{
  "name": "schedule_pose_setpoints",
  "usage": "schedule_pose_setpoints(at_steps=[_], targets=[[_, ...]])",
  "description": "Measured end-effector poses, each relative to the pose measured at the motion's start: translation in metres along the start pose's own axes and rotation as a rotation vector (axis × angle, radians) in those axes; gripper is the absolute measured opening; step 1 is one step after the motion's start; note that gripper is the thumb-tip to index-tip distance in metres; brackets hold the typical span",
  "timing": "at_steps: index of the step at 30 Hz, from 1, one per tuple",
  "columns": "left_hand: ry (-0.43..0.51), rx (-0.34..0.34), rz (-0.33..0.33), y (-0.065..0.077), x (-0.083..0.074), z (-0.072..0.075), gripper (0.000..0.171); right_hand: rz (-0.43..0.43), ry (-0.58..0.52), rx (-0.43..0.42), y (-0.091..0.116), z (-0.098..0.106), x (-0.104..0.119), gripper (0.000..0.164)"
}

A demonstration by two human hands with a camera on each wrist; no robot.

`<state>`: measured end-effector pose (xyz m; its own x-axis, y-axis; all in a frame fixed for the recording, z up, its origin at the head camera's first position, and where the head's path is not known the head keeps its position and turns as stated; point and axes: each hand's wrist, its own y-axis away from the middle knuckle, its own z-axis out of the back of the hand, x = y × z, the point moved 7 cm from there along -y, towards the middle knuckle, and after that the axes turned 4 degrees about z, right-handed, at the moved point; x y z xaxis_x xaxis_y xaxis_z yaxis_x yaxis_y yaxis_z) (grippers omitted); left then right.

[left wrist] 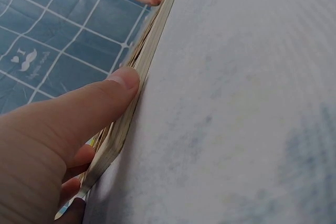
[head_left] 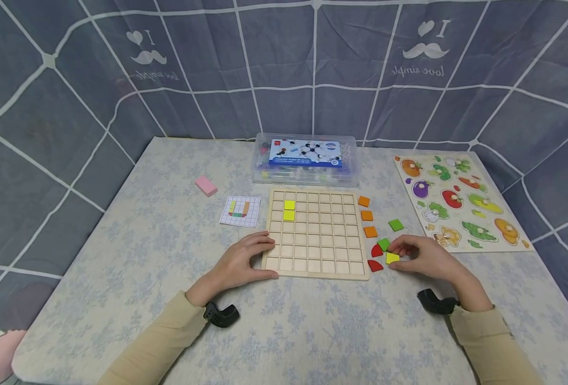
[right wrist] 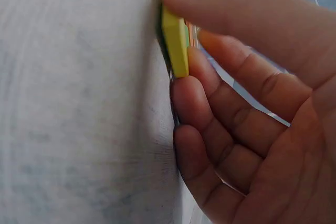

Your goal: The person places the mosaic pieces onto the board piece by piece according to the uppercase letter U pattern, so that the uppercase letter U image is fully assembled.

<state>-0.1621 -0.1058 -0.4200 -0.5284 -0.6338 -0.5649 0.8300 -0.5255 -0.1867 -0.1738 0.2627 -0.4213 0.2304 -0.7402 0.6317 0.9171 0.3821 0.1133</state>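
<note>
In the head view, a wooden grid board (head_left: 319, 251) lies on the table with two yellow square tiles (head_left: 289, 210) in neighbouring cells at its upper left. My left hand (head_left: 238, 262) grips the board's near-left corner, thumb on the front edge and fingers at the left side. To the right of the board, my right hand (head_left: 425, 258) pinches a yellow square tile (head_left: 392, 258) between thumb and fingers. The right wrist view shows this tile (right wrist: 176, 43) tilted up, close over the tabletop. Beside it lie two red quarter-round tiles (head_left: 375, 266) and a green tile (head_left: 383, 244).
Several orange square tiles (head_left: 370, 232) line the board's right side, with another green tile (head_left: 396, 224) nearby. A pattern card (head_left: 226, 216) and pink block (head_left: 206, 186) lie left. Behind stands a clear plastic box (head_left: 308, 176); a vegetable puzzle board (head_left: 492, 246) lies far right.
</note>
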Motion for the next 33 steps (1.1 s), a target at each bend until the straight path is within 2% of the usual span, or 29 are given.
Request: schedule_pose_setpoints(at_steps=[8, 11, 16, 25, 33], targets=[[-0.001, -0.007, -0.011, 0.000, -0.001, 0.001, 0.064, 0.040, 0.014, 0.001, -0.008, 0.003, 0.015, 0.027], [-0.005, -0.006, -0.011, 0.000, 0.000, 0.000, 0.065, 0.080, 0.007, -0.001, -0.016, 0.004, 0.025, 0.026], [-0.001, -0.004, -0.015, 0.000, 0.000, 0.000, 0.064, 0.164, -0.015, -0.004, -0.037, 0.002, 0.048, 0.024], [0.000, -0.003, -0.012, 0.000, -0.001, 0.000, 0.064, 0.252, -0.055, 0.018, -0.079, -0.005, 0.097, 0.025], [-0.006, -0.005, -0.016, 0.000, -0.002, 0.000, 0.064, 0.266, -0.099, 0.061, -0.108, -0.023, 0.135, 0.026]])
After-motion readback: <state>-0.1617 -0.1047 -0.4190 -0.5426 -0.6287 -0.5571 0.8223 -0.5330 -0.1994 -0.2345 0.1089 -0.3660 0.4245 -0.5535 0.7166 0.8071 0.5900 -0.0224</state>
